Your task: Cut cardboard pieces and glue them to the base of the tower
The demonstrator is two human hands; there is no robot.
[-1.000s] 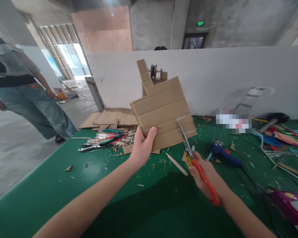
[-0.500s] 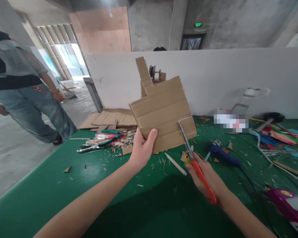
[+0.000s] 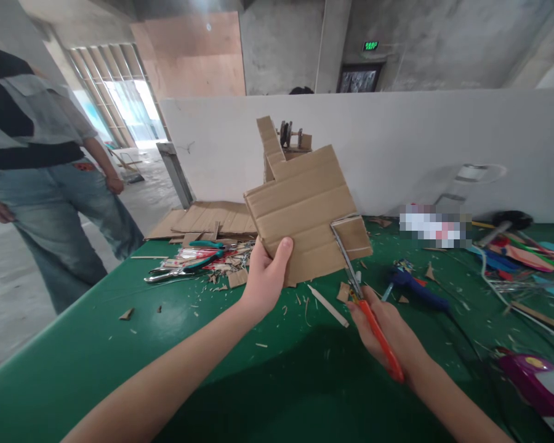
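Cardboard (image 3: 305,209), a flat corrugated piece with a narrow tab at its top, is held upright above the green bench (image 3: 96,344), with the left hand (image 3: 265,280) clamping its fingers on the lower left corner, thumb on the front. The right hand (image 3: 388,332) has its fingers closed around orange-handled scissors (image 3: 360,295), whose blades are cutting into the sheet's lower right part. Blue glue gun (image 3: 413,286) lies just beyond that hand, pliers (image 3: 184,266) and offcuts lie left, and another person (image 3: 41,166) stands beside the bench.

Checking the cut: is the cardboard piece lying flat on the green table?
No, the left hand holds the cardboard piece up above the green table while scissors bite its edge.
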